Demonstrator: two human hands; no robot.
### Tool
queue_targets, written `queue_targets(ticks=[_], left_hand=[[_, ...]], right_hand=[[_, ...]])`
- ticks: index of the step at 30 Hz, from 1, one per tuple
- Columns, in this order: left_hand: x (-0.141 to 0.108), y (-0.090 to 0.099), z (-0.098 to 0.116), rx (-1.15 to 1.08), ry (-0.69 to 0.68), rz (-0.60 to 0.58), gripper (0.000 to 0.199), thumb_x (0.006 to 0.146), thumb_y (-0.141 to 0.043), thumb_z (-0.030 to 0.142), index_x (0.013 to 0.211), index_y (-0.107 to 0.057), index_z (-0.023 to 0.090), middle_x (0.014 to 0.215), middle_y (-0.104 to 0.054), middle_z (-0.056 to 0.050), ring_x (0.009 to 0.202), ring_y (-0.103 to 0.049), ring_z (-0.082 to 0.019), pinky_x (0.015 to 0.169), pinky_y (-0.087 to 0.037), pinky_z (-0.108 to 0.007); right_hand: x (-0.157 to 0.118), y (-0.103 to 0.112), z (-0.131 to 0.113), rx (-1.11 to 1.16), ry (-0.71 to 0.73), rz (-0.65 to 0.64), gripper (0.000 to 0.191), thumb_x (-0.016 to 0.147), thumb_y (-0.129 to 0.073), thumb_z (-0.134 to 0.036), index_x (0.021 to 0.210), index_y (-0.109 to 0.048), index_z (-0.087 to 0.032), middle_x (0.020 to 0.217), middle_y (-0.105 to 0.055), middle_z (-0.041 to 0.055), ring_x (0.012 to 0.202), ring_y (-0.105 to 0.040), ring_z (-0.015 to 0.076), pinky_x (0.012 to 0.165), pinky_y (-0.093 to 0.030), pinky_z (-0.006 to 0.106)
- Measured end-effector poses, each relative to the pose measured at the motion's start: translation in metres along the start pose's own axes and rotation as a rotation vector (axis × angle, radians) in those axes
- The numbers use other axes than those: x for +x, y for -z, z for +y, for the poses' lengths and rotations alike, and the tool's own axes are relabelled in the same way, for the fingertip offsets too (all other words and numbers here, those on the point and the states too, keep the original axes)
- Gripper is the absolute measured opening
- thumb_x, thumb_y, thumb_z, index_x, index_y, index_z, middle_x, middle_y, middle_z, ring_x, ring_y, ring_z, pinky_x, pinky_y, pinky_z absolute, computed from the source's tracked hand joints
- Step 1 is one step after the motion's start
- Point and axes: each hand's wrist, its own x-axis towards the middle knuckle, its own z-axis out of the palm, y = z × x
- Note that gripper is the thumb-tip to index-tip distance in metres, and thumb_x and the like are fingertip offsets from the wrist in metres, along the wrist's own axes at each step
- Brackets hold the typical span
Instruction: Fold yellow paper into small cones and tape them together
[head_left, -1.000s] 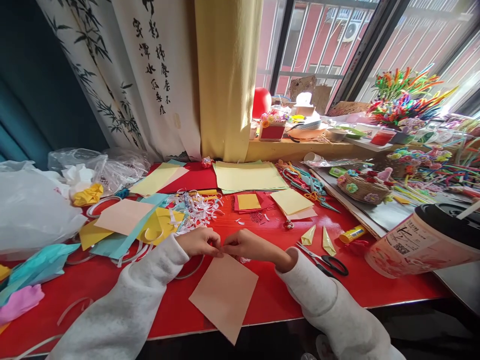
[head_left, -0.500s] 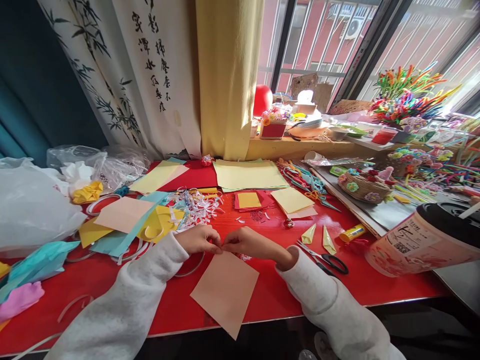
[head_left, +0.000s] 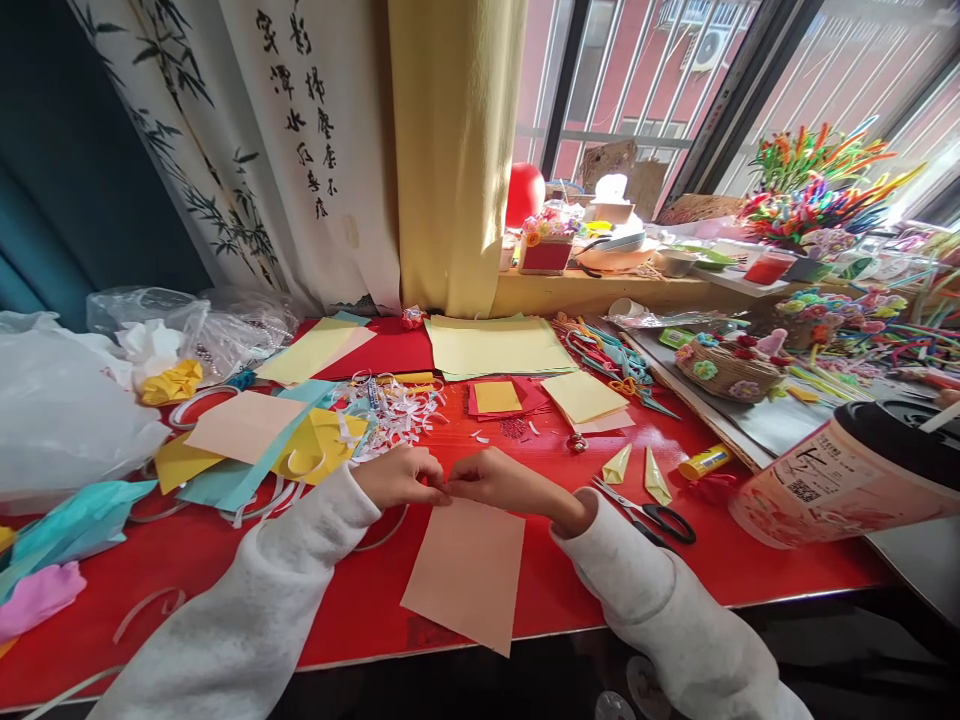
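A square sheet of salmon-pink paper (head_left: 469, 580) hangs from my fingertips over the red table (head_left: 360, 620), its lowest corner reaching past the front edge. My left hand (head_left: 401, 476) is closed in a pinch at the paper's top left corner. Right beside it, my right hand (head_left: 495, 484) pinches the same top edge, and the fingertips of both hands nearly meet. The fingers cover that upper corner, so its exact shape is hidden. Black-handled scissors (head_left: 652, 520) lie by my right wrist, near two small folded yellow paper pieces (head_left: 657, 476).
A lidded drink cup (head_left: 817, 490) stands at the right, with a yellow glue stick (head_left: 705, 462) close by. Shredded paper strips (head_left: 394, 415), pale yellow sheets (head_left: 499, 347) and square yellow papers (head_left: 585, 399) lie behind my hands. Plastic bags (head_left: 71, 410) fill the left side.
The pink paper has turned in my fingers: its lower part has swung to the right and it hangs less like a diamond. Both hands stay in about the same place.
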Motion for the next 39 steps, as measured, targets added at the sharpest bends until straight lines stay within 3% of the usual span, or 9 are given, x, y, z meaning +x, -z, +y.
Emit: queue_targets(ticks=[7, 12, 19, 29, 34, 39], left_hand=[[0.001, 0.0, -0.004, -0.016, -0.022, -0.015, 0.036, 0.077, -0.051, 0.048, 0.065, -0.066, 0.017, 0.065, -0.058, 0.0, 0.069, -0.048, -0.013, 0.067, -0.033, -0.023], [0.002, 0.0, -0.004, 0.031, -0.019, -0.032, 0.026, 0.077, -0.051, 0.037, 0.067, -0.064, 0.016, 0.067, -0.057, -0.001, 0.071, -0.049, -0.014, 0.068, -0.033, -0.023], [0.002, -0.001, -0.004, 0.004, 0.0, -0.026, 0.025, 0.072, -0.058, 0.042, 0.066, -0.059, 0.017, 0.072, -0.058, 0.001, 0.074, -0.048, -0.014, 0.07, -0.033, -0.023], [0.0, -0.001, 0.007, 0.013, 0.034, -0.037, 0.037, 0.07, -0.06, 0.05, 0.062, -0.049, 0.016, 0.067, -0.054, 0.004, 0.07, -0.045, -0.012, 0.072, -0.029, -0.025], [0.002, -0.003, 0.002, 0.024, -0.001, -0.033, 0.037, 0.07, -0.059, 0.052, 0.063, -0.053, 0.016, 0.067, -0.053, 0.005, 0.069, -0.046, -0.011, 0.075, -0.029, -0.025], [0.004, -0.003, -0.002, 0.038, -0.03, -0.033, 0.034, 0.071, -0.06, 0.049, 0.062, -0.056, 0.016, 0.066, -0.054, 0.003, 0.071, -0.046, -0.013, 0.072, -0.03, -0.025]], right_hand=[[0.0, 0.0, 0.0, -0.017, -0.019, 0.0, 0.044, 0.086, -0.038, -0.049, 0.07, -0.057, -0.013, 0.057, -0.037, -0.0032, 0.052, -0.03, 0.0061, 0.046, -0.023, 0.021], [-0.001, 0.001, 0.0, -0.002, -0.018, -0.033, 0.044, 0.081, -0.044, -0.054, 0.077, -0.062, -0.014, 0.059, -0.044, -0.0031, 0.053, -0.032, 0.006, 0.046, -0.024, 0.02], [-0.001, 0.0, -0.003, -0.011, -0.031, -0.048, 0.045, 0.079, -0.046, -0.056, 0.072, -0.06, -0.014, 0.057, -0.039, -0.004, 0.052, -0.03, 0.0058, 0.045, -0.023, 0.021], [-0.001, 0.0, -0.001, 0.027, -0.005, -0.03, 0.037, 0.083, -0.045, -0.046, 0.072, -0.059, -0.014, 0.056, -0.039, -0.004, 0.051, -0.03, 0.0055, 0.044, -0.024, 0.02], [0.0, -0.001, -0.001, 0.085, 0.007, -0.02, 0.027, 0.083, -0.05, -0.038, 0.082, -0.063, -0.014, 0.063, -0.05, -0.0024, 0.053, -0.038, 0.0058, 0.048, -0.03, 0.019], [0.0, -0.002, 0.002, 0.089, 0.025, -0.022, 0.027, 0.085, -0.047, -0.036, 0.083, -0.064, -0.015, 0.062, -0.05, -0.0024, 0.053, -0.039, 0.0063, 0.048, -0.03, 0.019]])
